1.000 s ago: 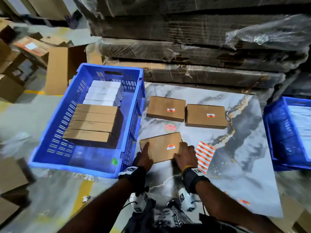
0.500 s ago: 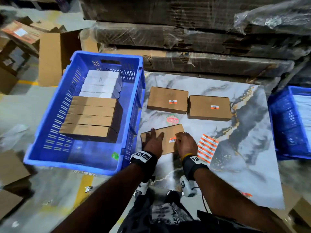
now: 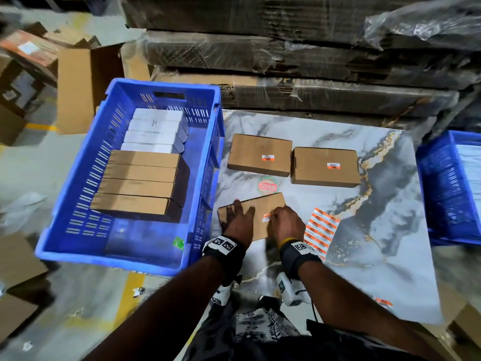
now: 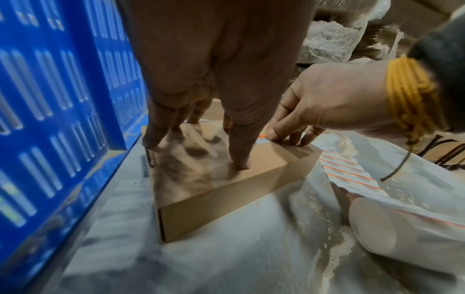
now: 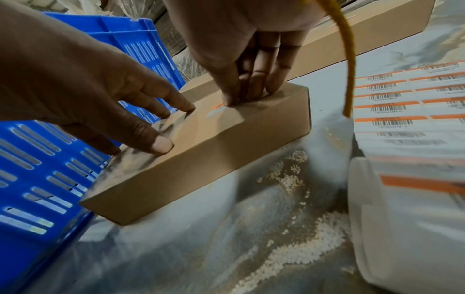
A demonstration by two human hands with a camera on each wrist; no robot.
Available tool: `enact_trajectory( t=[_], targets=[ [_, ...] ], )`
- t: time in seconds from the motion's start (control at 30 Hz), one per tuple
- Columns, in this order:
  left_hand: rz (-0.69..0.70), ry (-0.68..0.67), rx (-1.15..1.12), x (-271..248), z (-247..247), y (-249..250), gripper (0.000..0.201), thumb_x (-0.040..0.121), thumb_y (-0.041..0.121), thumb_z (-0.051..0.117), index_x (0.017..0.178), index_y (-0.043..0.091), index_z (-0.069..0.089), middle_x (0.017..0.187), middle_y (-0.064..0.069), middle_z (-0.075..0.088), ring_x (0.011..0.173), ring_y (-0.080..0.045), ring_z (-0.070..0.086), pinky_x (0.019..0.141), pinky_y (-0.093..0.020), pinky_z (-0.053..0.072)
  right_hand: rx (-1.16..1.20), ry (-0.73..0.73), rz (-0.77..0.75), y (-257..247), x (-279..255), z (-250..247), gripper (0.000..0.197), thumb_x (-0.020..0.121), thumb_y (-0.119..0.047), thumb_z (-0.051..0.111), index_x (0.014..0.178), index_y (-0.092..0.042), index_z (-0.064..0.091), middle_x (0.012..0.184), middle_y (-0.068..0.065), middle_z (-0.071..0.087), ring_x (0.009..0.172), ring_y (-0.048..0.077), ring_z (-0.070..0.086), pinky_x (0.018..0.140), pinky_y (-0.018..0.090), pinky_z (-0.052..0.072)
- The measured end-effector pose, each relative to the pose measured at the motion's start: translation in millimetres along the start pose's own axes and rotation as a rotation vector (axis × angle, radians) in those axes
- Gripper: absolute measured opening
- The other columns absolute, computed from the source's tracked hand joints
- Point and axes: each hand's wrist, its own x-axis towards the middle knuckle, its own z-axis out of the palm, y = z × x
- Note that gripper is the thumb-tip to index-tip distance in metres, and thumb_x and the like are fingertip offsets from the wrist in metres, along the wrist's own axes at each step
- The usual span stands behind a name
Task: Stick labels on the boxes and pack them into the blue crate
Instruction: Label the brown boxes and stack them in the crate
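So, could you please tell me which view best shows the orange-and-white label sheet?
The right wrist view: the orange-and-white label sheet fills its right side, barcodes clear. The head view shows it whole but small; the left wrist view shows it blurred.

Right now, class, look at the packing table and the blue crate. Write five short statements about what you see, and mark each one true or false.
1. The left hand lies flat on the nearest brown box. True.
2. The blue crate holds only brown boxes. False: four white boxes stand behind the brown ones.
3. The two far boxes on the table carry labels. True.
4. The label sheet lies inside the crate. False: it lies on the marble table.
5. The right hand hangs idle. False: its fingertips press a label onto the box.
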Motion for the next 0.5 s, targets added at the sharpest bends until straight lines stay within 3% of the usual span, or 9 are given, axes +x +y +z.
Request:
enact_trajectory(
  t=[0.27,0.5],
  targets=[
    [-0.013,0.013,-0.005,0.1,0.3,2.4,0.068,0.099,0.016,0.049,0.154,0.032,0.012,0.160,-0.018,-0.008,0.147,-0.044,0.006,0.110,-0.060,0.033,0.044,0.009,0.051,0.0,4.0,0.0,0.023,0.094,-0.028,0.051,0.106,-0.021,0.071,0.116,0.006,0.065,0.105,0.028,0.063,0.086,0.033,0.051],
    [-0.016,0.004,-0.011,0.3,1.0,1.9,0.071,0.098,0.013,0.049,0.154,0.031,0.010,0.160,-0.018,-0.011,0.147,-0.044,0.003,0.111,-0.061,0.030,0.050,0.028,-0.012,5.9,-3.9,4.9,0.028,0.096,-0.025,0.050,0.116,-0.019,0.069,0.121,0.010,0.062,0.109,0.031,0.061,0.089,0.037,0.052]
  ],
)
